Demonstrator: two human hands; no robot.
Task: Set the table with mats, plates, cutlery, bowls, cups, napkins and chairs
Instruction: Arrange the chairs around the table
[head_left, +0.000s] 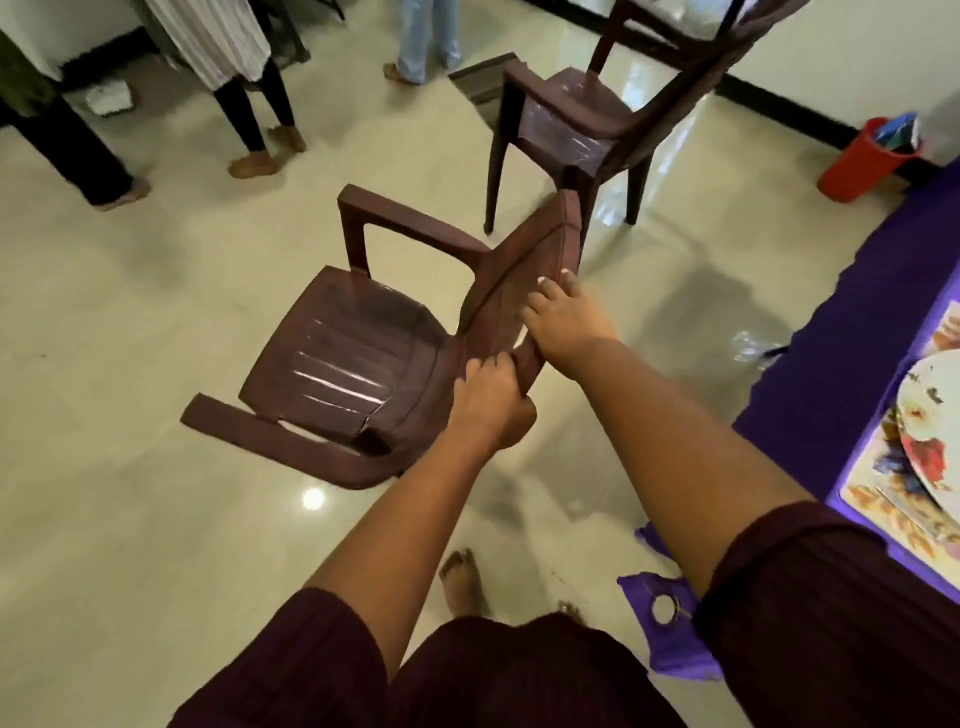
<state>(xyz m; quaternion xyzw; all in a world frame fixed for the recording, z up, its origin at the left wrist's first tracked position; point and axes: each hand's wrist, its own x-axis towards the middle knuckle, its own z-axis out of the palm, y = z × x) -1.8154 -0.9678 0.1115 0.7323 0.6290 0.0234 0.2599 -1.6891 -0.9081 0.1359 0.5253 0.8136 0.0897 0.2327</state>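
A brown plastic armchair (343, 358) stands on the shiny floor in front of me, its seat facing away to the left. My left hand (488, 405) grips the lower part of its backrest edge. My right hand (563, 317) holds the backrest higher up, fingers curled over its rim. A second brown chair (576, 114) stands further back, near the wall. At the right edge is the table with a purple cloth (852, 332), a floral mat (883, 493) and a patterned plate (930, 415) on it.
Three people stand at the top left, only legs and feet (254, 161) showing. A red bin (857, 166) sits by the wall at the right. Purple cloth scraps (670, 623) lie on the floor near my bare foot (462, 577).
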